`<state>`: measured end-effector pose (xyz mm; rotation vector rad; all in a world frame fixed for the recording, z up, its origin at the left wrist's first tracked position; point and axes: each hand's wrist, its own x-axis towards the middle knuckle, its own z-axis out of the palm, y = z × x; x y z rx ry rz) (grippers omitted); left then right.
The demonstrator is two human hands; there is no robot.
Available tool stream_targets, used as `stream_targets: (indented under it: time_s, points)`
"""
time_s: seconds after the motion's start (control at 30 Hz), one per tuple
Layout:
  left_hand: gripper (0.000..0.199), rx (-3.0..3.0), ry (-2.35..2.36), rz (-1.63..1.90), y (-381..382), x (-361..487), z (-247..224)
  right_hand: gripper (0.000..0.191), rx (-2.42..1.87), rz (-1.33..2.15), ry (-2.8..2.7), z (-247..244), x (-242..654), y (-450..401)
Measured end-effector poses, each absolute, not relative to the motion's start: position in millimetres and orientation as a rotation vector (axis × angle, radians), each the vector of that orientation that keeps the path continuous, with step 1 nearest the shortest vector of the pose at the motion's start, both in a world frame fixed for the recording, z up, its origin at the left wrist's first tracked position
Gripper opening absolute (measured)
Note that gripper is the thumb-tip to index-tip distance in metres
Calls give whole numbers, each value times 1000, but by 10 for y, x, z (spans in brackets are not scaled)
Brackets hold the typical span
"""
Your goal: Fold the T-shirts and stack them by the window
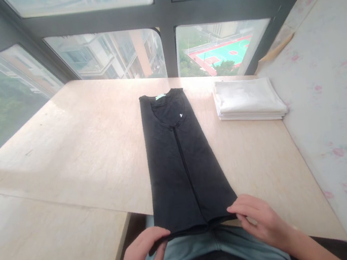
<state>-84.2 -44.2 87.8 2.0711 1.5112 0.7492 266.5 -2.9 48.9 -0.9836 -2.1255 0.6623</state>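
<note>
A black garment with a round neckline lies folded into a long strip on the wooden surface, its collar toward the window. A pale label shows inside the collar, and a small white mark sits beside the neckline. My left hand pinches the garment's near left corner between thumb and fingers. At the near right corner, my right hand grips the hem in the same way. Between my hands the hem hangs at the surface's near edge, just above my lap.
A stack of folded white cloths rests at the right, by the floral-papered wall. Windows with grey frames border the far side. At the left, another wooden panel ends beside a dark gap.
</note>
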Motion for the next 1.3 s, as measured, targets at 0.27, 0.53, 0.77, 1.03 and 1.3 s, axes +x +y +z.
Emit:
stream_targets:
  time_s: [0.27,0.53,0.77,1.03,1.3]
  points:
    - [19,1882,1664,906,665,-1002,1177,27,-1154,638,-2026,1024,2519,1277]
    - [38,1742,1789,924,2474,-1157,592,27,-1435,801,-1794,423,1994,3075]
    - [36,1742,1785,971,2733,-1194,152,30,-1516,786,-1721,-41,2076,3225]
    - [30,1866,1822,967,2830,-1189,153,30,-1476,676,-1707,-82,2123,3327]
    - [47,2113,1955,831,2284,-947,281,34,-1325,286,-2002,19,2159,2862]
